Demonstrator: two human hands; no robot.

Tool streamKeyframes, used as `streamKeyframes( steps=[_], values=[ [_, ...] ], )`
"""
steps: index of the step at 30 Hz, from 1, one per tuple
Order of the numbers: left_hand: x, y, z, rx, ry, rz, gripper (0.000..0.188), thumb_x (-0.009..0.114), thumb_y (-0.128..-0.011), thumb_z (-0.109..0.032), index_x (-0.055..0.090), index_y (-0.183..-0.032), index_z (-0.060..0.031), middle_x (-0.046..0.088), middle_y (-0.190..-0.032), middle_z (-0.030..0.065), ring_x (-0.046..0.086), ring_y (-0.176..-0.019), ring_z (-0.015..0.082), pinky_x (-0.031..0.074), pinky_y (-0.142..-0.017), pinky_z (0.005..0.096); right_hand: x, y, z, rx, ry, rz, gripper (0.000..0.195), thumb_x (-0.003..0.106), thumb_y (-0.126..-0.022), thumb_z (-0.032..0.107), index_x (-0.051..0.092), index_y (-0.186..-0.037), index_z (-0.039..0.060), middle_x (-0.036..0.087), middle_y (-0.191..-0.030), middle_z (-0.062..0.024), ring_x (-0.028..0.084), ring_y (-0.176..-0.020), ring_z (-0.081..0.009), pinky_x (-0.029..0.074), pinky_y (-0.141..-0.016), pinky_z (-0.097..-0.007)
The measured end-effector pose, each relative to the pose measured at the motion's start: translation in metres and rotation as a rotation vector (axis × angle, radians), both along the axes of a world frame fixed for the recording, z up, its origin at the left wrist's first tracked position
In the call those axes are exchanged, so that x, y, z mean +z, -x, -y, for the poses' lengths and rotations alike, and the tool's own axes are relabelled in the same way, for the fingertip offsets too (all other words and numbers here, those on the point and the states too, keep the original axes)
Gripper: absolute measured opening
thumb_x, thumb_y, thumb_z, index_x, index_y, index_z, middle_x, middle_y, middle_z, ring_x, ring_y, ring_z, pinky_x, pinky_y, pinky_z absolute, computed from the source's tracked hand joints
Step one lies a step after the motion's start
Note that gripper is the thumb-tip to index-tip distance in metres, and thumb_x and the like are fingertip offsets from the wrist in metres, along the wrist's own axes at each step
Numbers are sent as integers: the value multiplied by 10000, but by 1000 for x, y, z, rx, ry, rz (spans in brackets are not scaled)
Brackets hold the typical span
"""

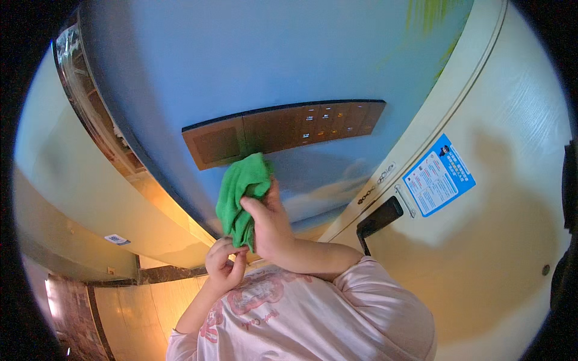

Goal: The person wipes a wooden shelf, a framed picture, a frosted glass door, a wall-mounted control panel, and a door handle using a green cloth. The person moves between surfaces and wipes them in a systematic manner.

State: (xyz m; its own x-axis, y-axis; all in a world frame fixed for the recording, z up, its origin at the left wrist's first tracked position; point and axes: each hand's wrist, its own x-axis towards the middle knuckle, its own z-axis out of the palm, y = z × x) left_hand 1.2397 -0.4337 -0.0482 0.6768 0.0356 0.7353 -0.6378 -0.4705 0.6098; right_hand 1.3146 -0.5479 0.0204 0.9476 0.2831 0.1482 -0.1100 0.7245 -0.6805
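A green cloth is bunched up in my right hand, whose thumb presses across its near side. The cloth's upper end reaches the lower edge of a brown wall switch panel; whether it touches the panel cannot be told. My left hand is lower and to the left, with thumb and forefinger pinched at the cloth's bottom corner. Small lit symbols show on the right half of the panel, which is mounted on a blue painted wall.
To the right is a pale door with a black lock handle, a door chain and a blue notice bearing writing. A cream panel with a small sticker stands left, above a wood-look floor.
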Motion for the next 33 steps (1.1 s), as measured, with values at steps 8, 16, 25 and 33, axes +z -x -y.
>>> streamKeyframes(
  steps=[8, 16, 25, 33],
  values=[
    [4, 2, -1, -14, -58, -1, 159, 577, -708, 110, 610, -819, 1, 631, -766, 119, 598, -654, 251, 470, -621, 307, 28, -6, 19, 72, 119, 368, 413, 543, -866, 25, 496, -1273, 79, 574, -1167, -69, 566, -1009, -183, 466, -887, -335],
    [2, -6, 11, -69, 0, 23, 151, 598, -732, 76, 629, -849, -16, 654, -802, 119, 626, -696, 242, 483, -633, 319, 117, -56, 20, -1024, 908, 1627, 251, 614, -748, 122, 669, -992, 115, 583, -1167, -72, 531, -1080, -265, 423, -879, -430],
    [4, -10, 12, -79, -11, 4, 117, 593, -760, 62, 623, -849, -8, 657, -810, 124, 619, -691, 243, 482, -628, 316, 97, -61, 1, -1006, 1096, 1722, 300, 564, -825, 205, 632, -1118, 194, 563, -1229, -6, 503, -1137, -204, 351, -991, -404],
    [7, -23, 30, -163, -7, -19, 119, 602, -764, 57, 623, -853, -18, 659, -806, 121, 635, -719, 250, 492, -653, 320, 112, -84, 79, -1021, 1115, 1562, 337, 603, -656, 6, 668, -949, 161, 636, -1035, -12, 573, -987, -236, 409, -882, -413]
  ],
)
